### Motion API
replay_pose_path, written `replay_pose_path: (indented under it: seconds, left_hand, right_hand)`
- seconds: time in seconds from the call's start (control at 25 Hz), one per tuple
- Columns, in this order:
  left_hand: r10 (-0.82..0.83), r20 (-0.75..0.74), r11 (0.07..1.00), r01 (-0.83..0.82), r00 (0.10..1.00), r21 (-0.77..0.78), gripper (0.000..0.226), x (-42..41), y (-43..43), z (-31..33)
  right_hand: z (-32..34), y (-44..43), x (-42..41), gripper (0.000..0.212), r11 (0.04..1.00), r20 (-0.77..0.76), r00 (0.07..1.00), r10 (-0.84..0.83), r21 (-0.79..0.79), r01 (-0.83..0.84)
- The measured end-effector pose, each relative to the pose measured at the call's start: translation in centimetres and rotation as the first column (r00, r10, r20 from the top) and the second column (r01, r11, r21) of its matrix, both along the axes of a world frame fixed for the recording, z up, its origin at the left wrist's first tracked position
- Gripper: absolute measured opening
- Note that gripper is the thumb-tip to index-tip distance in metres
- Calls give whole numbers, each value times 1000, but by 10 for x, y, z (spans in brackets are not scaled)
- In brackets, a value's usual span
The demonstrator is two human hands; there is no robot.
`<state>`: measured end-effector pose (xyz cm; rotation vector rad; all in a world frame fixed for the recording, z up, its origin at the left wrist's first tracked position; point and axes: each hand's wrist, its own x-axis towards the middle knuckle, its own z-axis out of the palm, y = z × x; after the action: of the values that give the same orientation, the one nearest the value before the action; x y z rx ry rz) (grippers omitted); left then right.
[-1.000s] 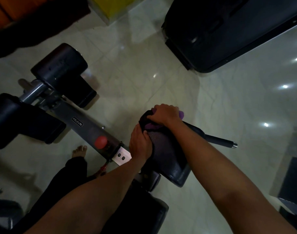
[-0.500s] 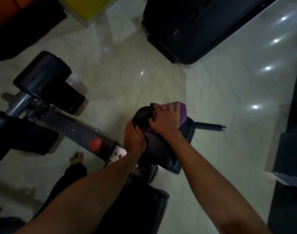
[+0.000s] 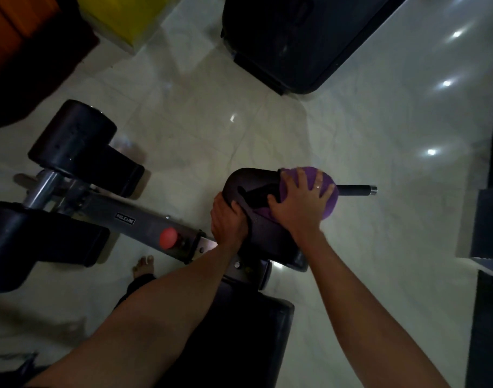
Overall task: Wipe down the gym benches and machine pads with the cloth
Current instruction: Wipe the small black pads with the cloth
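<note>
- The yellow block (image 3: 122, 15) at 11 o'clock is cut off by the top edge; whether it is a box that holds anything cannot be told.
- The dark machine (image 3: 295, 40) at 12 o'clock is too dim to make out in detail.
- The purple cloth (image 3: 330, 204) lies on the right end of the black pad (image 3: 251, 183), mostly covered by the right hand (image 3: 301, 203).
- The right hand's fingers are spread and flat, pressing on the cloth; its edge shows past the fingertips towards 2 o'clock.
- The left hand (image 3: 225, 219) grips the pad's edge at 8 o'clock, its fingers curled out of sight.
- A black handle (image 3: 354, 190) juts out from behind the cloth towards 3 o'clock.
</note>
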<state>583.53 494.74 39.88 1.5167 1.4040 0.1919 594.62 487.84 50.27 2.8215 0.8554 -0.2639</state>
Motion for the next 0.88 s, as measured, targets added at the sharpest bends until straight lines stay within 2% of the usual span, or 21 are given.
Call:
replay_pose_path:
  seconds: [0.12, 0.2, 0.28, 0.4, 0.56, 0.64, 0.72, 0.76, 0.88]
  left_hand:
    - [-24, -4, 1000, 24, 1000, -3, 52, 0, 1, -1]
    - [-51, -13, 999, 51, 999, 6, 52, -1, 2, -1]
    - [-108, -8, 993, 108, 994, 45, 52, -1, 4, -3]
    - [-220, 19, 967, 216, 975, 134, 55, -2, 4, -1]
    - [-404, 40, 889, 381, 914, 253, 65, -3, 1, 10]
    - [-505, 76, 831, 460, 860, 313, 64, 1, -4, 14]
    - [-553, 97, 795, 490, 828, 357, 66, 6, -10, 13]
    - [-555, 87, 786, 487, 827, 381, 68, 8, -12, 11]
    - [-534, 63, 784, 466, 843, 409, 70, 10, -17, 8]
  right_hand:
    - [-4, -24, -46, 77, 987, 68, 987, 148, 55, -152]
    - [1, -51, -69, 79, 981, 63, 985, 160, 103, -166]
    - [2, -70, -75, 79, 977, 38, 995, 96, 187, -101]
    - [-3, -66, -51, 81, 935, -33, 995, -97, 340, 102]
    - [-1, -44, -16, 90, 793, -196, 909, -368, 445, 417]
    - [-1, -45, -25, 96, 820, -162, 917, -365, 410, 399]
    - [-3, -55, -38, 98, 895, -108, 966, -237, 362, 260]
    - [-6, -59, -38, 97, 903, -109, 975, -192, 371, 219]
    - [-6, -57, -9, 87, 813, -184, 948, -259, 489, 317]
